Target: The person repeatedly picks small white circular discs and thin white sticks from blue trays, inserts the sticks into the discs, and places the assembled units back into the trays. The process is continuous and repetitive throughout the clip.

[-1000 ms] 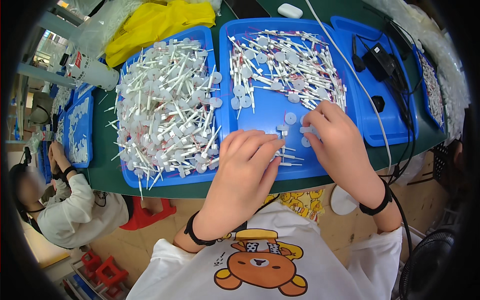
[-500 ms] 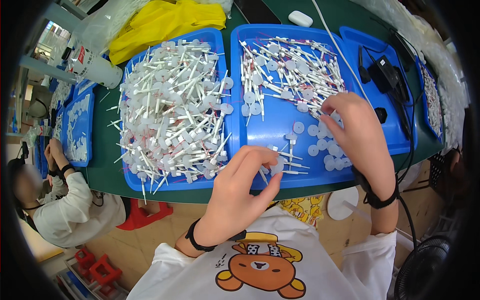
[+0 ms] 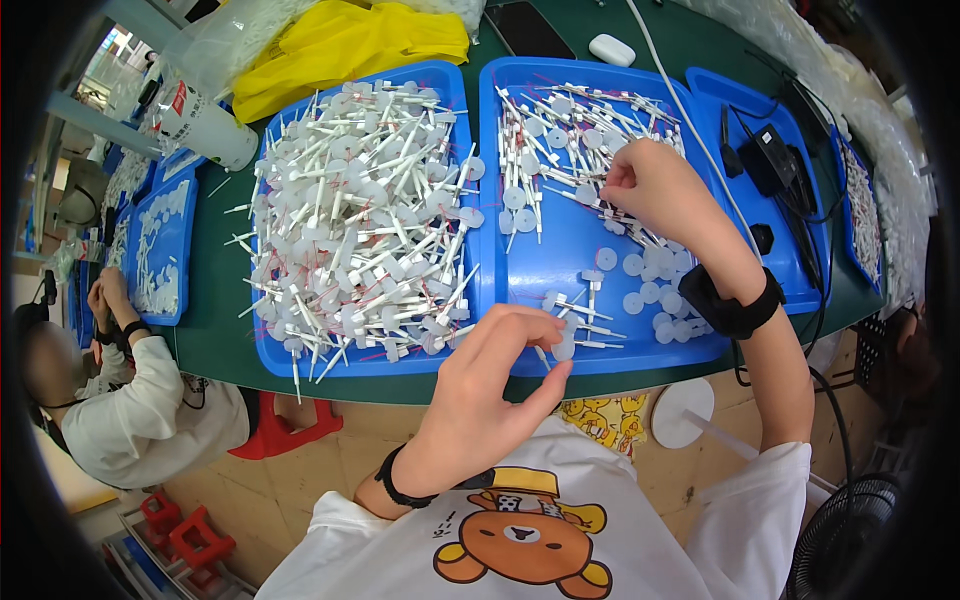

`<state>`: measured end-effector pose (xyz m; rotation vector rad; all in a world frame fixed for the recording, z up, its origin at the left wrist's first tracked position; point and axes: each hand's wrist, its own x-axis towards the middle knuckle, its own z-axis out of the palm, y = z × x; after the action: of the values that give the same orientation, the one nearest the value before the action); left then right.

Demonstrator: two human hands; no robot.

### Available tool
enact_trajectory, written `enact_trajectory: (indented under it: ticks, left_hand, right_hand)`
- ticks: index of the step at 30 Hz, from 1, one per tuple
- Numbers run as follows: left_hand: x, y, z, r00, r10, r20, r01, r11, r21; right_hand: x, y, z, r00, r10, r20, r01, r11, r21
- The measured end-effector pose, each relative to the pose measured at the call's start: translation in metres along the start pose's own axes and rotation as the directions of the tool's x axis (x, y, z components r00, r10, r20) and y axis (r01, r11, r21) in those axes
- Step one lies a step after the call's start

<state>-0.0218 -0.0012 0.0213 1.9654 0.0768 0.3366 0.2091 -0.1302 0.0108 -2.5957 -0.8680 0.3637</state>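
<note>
My left hand is closed at the front edge of a blue tray, a translucent white disc pinched between its thumb and fingers. Several thin white sticks lie just beyond the fingertips. Farther back, my right hand reaches over a pile of white stick parts with red threads and round discs. Its fingertips are pinched together at the pile's edge, and what they hold is too small to name. Loose translucent discs sit in the tray below my right wrist.
A second blue tray on the left is heaped with finished-looking stick-and-disc parts. A white cable crosses the right trays, near a black adapter. A yellow bag and a cup stand behind. Another person sits left.
My right hand has moved left and away from me over the stick pile, its fingers now drawn together. The left hand stays almost in place with the disc. The whole view has shifted slightly.
</note>
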Motion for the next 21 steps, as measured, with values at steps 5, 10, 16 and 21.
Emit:
enact_trajectory:
  ticks: [5,10,16,21]
  left_hand:
    - [-0.002,0.001,0.0,1.0,0.004,0.002,-0.004,1.0,-0.006]
    - [-0.005,-0.001,0.001,0.998,0.061,0.005,-0.061,0.998,-0.028]
    - [-0.009,-0.006,0.001,0.999,-0.023,-0.025,0.018,0.985,-0.17]
    - [-0.01,-0.007,0.003,0.991,-0.127,-0.033,0.086,0.818,-0.569]
  right_hand:
    - [-0.004,-0.02,0.006,0.994,0.063,-0.09,-0.075,0.988,-0.138]
    - [-0.003,-0.001,0.018,0.972,-0.068,-0.226,0.025,0.981,-0.19]
    - [-0.042,-0.02,-0.015,0.98,0.014,-0.2,-0.012,1.0,0.008]
    - [-0.107,-0.044,-0.031,0.954,-0.021,-0.298,0.144,0.907,0.395]
